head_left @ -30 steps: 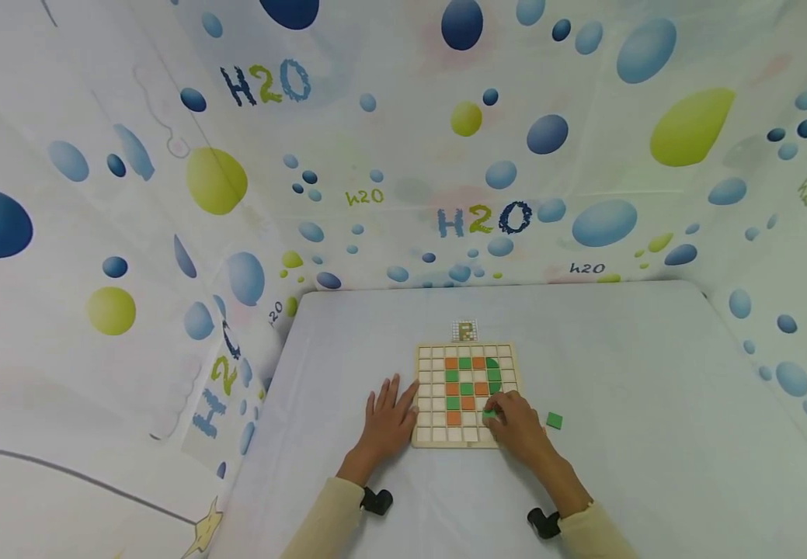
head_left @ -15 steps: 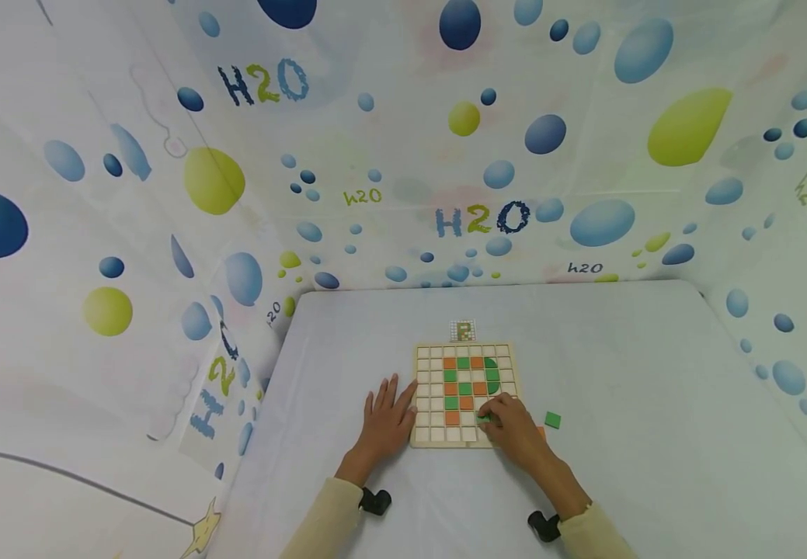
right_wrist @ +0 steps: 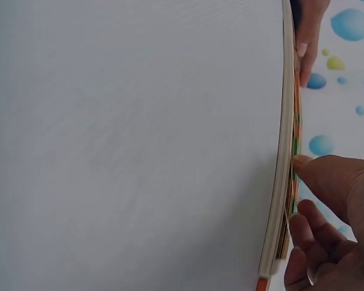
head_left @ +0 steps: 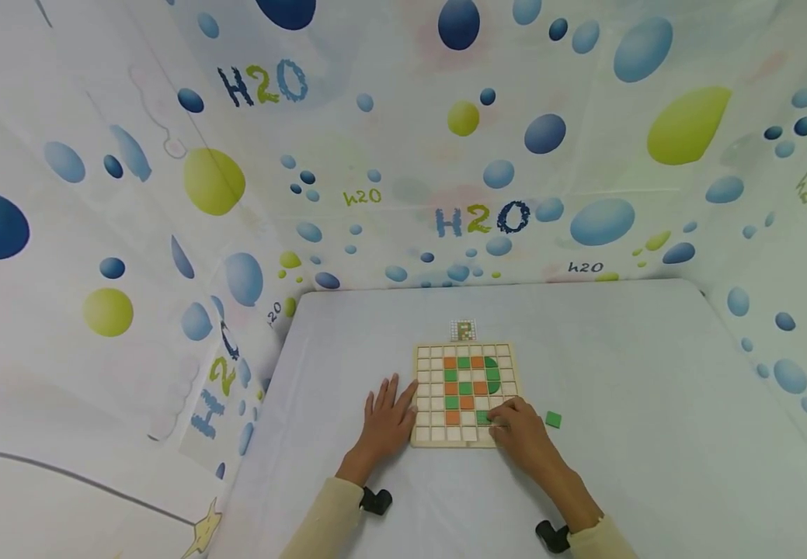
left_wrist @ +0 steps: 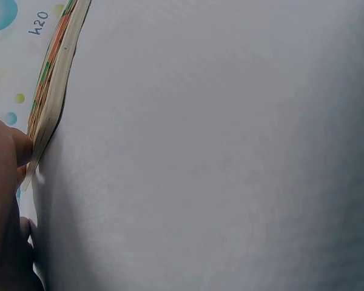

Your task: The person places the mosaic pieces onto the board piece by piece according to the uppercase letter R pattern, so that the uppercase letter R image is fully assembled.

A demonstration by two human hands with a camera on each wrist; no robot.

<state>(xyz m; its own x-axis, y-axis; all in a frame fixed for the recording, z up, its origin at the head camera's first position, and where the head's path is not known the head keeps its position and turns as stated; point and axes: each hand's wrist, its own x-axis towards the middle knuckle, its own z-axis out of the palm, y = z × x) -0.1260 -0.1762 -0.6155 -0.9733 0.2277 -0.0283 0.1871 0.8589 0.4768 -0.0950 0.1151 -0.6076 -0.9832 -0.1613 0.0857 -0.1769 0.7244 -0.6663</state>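
A wooden grid board (head_left: 426,444) lies in front of me, with orange and green tiles in several cells. My left hand (head_left: 387,423) lies with spread fingers along the board's left edge, fingertips touching it. A green square tile (head_left: 482,418) lies flat in a lower cell. At its right edge, the fingertips of my right hand (head_left: 520,435) touch it; the other fingers curl loosely over the board's lower right part, hiding cells there. In the right wrist view, one digit (right_wrist: 309,167) of that hand touches the board and no tile shows between the digits.
Another green square tile (head_left: 553,420) lies on the white cloth right of the board. A small pattern card (head_left: 463,331) lies behind the board. An orange piece (right_wrist: 262,284) shows beside the board in the right wrist view. A printed curtain (head_left: 403,155) hangs behind.
The green tile, pinched and tilted in my right fingers, has moved left and down and now lies flat in a cell. My right hand has shifted slightly right. The left hand stays.
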